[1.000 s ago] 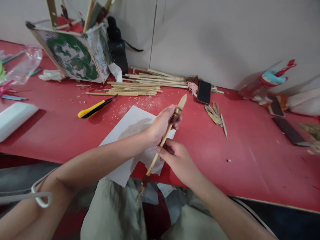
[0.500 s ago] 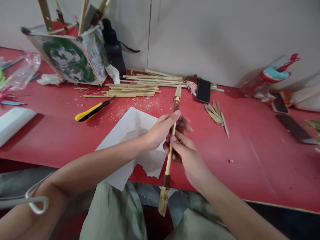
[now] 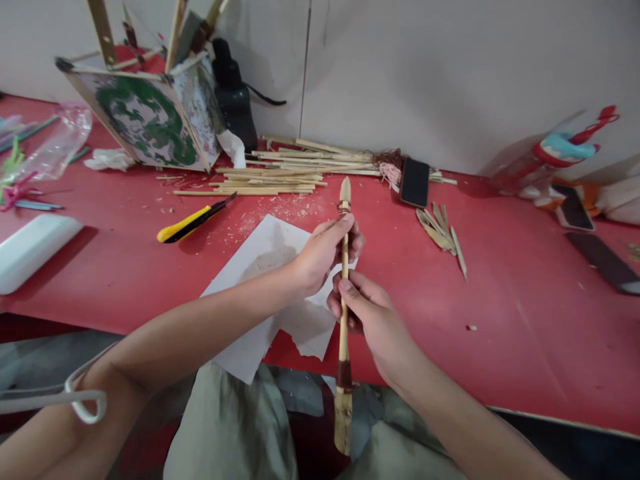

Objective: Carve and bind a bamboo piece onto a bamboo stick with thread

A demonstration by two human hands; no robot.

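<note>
Both hands' fingers closed on bamboo stick: left hand near tip, right hand mid-shaft, above red tabletop.

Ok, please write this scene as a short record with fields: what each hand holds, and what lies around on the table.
left hand: grips the bamboo stick near its far end
right hand: grips the same stick at its middle
stick: points away from the person, dark bands near both ends
under hands: white paper on the red table
left of paper: yellow utility knife
by wall: bundle of bamboo strips, black phone
</note>
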